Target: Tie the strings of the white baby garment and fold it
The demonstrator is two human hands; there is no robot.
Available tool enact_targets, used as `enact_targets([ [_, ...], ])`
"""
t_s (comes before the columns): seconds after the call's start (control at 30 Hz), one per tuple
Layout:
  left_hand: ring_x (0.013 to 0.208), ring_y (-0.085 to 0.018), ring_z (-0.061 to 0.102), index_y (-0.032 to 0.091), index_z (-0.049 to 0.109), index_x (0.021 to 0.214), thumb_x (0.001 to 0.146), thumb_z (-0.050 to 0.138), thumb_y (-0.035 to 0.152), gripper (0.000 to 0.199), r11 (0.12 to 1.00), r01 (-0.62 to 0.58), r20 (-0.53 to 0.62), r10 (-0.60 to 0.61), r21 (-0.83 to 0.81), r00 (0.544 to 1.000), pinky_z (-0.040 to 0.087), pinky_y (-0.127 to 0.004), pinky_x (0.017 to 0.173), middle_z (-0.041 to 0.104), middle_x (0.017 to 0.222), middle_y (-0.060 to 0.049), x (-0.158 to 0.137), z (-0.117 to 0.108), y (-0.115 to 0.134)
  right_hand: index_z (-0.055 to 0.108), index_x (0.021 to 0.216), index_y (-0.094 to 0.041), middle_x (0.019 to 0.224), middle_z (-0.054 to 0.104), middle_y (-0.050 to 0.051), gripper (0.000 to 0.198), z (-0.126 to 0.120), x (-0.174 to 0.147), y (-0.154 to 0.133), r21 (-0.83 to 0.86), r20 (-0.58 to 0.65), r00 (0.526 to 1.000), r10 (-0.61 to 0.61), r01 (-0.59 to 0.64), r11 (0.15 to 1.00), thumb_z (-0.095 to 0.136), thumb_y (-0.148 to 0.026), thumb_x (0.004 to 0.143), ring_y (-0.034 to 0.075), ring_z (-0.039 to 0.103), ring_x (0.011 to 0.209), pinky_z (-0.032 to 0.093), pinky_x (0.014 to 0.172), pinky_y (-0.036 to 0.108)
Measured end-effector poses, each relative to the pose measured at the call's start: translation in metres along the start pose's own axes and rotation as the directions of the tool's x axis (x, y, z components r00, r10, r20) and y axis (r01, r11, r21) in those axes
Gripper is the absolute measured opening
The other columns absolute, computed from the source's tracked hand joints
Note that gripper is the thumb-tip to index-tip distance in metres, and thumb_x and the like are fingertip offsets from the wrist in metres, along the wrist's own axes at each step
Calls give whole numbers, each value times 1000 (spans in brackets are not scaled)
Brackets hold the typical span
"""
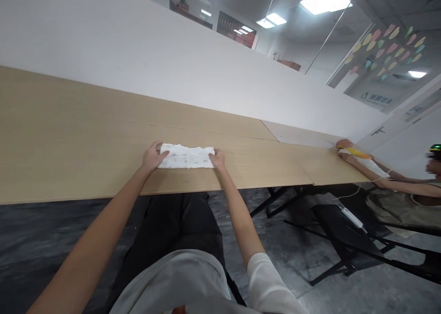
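Apparently to keep it flat, a white, faintly printed, rectangular cloth point(188, 158) is held in closed pinches at opposite ends by bare left hand point(151, 159) and bare right hand point(217, 159), near the pale wood-look tabletop's point(86, 153) front edge.

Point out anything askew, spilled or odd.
What seems a power strip apparently lies on the chair, an odd spot for one. The cloth between left hand and right hand has a wavy top edge. No spill shows.

Wearer's two hands point(150, 159) point(217, 159), one printed cloth point(187, 157)
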State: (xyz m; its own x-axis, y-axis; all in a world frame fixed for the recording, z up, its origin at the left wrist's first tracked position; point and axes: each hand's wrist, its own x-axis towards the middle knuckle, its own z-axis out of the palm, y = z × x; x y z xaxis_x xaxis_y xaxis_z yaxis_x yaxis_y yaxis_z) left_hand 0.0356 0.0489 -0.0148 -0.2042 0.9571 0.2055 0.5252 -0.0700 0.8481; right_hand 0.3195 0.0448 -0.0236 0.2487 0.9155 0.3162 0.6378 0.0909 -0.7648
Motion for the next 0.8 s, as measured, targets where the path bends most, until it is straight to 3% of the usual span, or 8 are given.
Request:
enact_targets([
  [0.1,102,-27,70,15,56,137,73,74,31,68,999,-6,3,6,-51,1000,55,-42,97,71,115,-14,1,1,-12,72,113,-11,115,75,17,32,1,-4,-2,-13,-3,996,85,-85,996,60,-13,83,26,71,106,52,99,37],
  [0.3,95,-24,71,17,56,137,76,71,28,64,991,-57,-55,51,-117,997,59,-39,90,72,107,-10,2,2,-14,69,120,-14,121,73,15,34,5,-8,-11,80,-83,995,53,-47,996,55,-13,89,26,69,113,49,105,37],
  [0.4,93,-23,71,18,55,139,77,70,30,64,992,-89,-96,81,-89,992,59,-38,89,72,106,-10,-1,0,-12,66,125,-13,125,72,15,37,4,-9,-12,128,-129,991,26,-9,992,55,-15,89,24,68,114,50,104,35],
  [0.53,98,-25,71,17,54,141,76,70,31,67,996,-77,-95,73,-45,993,57,-39,92,72,107,-10,-5,-4,-9,63,127,-12,112,75,13,41,2,-10,-9,198,-135,989,63,-35,979,58,-17,87,22,71,101,55,95,33],
  [0.67,103,-29,70,15,41,154,76,70,36,85,998,-22,-60,25,51,998,53,-44,100,73,114,-12,-9,-7,-5,65,124,-13,107,76,13,41,0,-13,-6,168,-75,991,112,-98,981,62,-16,83,23,72,100,54,97,36],
  [0.8,101,-31,69,16,28,161,76,69,36,97,995,-10,-45,15,99,999,53,-44,98,73,119,-13,-12,-10,-5,67,121,-14,108,75,13,37,-3,-16,-9,115,-74,992,101,-92,989,61,-18,85,24,70,102,52,100,38],
])
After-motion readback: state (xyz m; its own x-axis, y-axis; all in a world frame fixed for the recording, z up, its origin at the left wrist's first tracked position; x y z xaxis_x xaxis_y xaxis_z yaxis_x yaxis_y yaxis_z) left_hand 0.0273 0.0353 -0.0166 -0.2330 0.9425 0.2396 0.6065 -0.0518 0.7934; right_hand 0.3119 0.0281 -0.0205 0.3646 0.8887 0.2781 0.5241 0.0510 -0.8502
